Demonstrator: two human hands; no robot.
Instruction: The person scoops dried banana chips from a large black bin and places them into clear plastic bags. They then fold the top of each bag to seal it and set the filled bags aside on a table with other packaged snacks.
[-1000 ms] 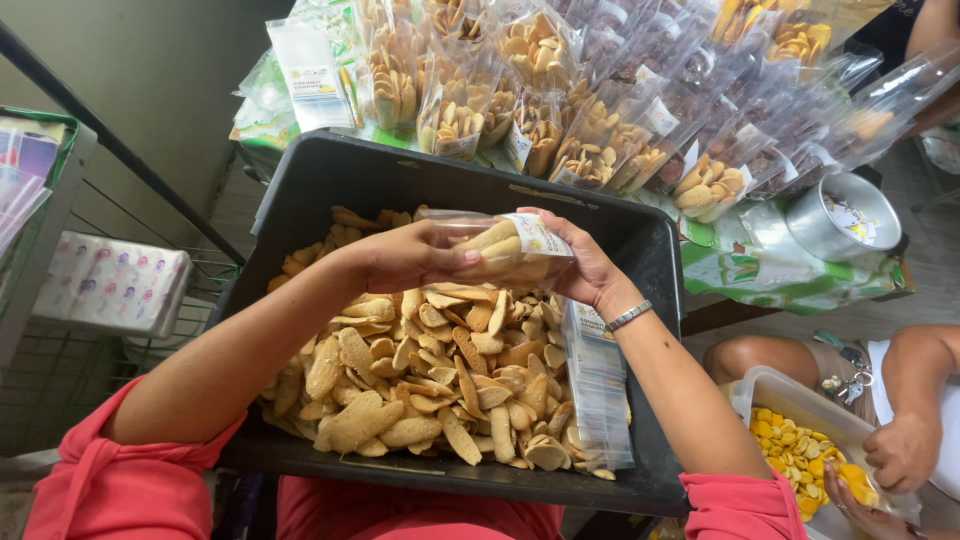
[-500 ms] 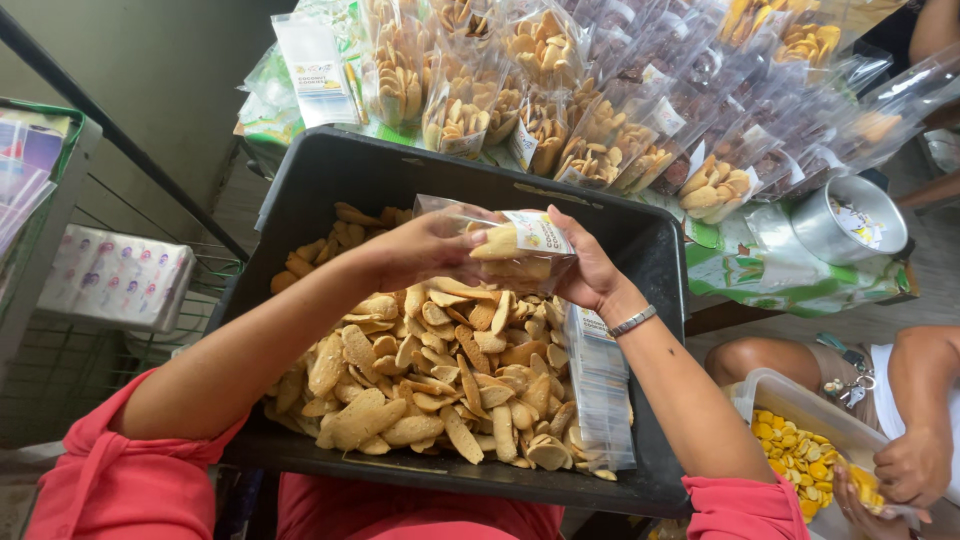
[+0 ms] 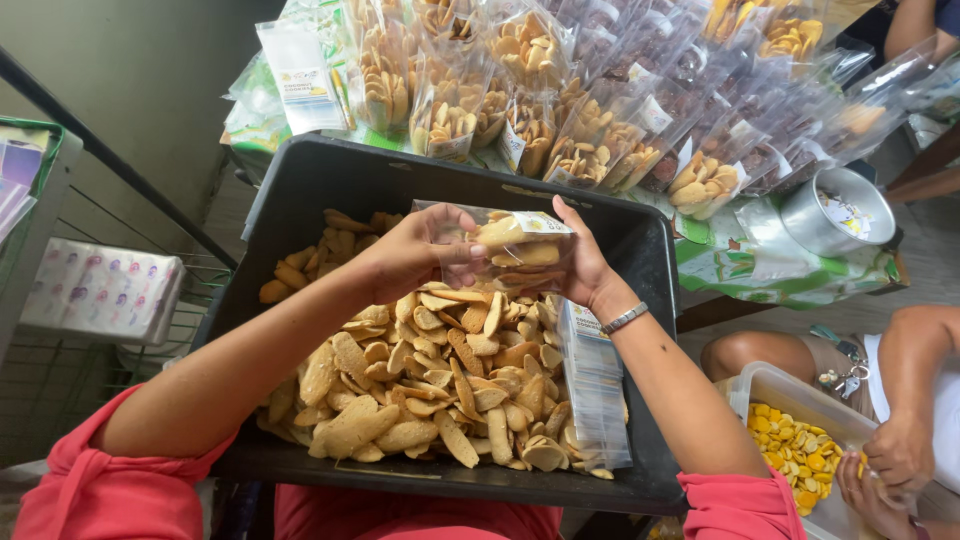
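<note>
1. A black tub brims with toasted crackers below the fingers.
2. Left hand and right hand close around a clear bag of crackers, held between them above the tub.

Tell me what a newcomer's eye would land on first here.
First, the two hands at centre: the left hand and right hand hold a clear bag of toasted slices above a black tub heaped with loose toasted slices. Behind the tub lie many filled bags; at lower right, another person's hands work over a container of yellow pieces.
</note>
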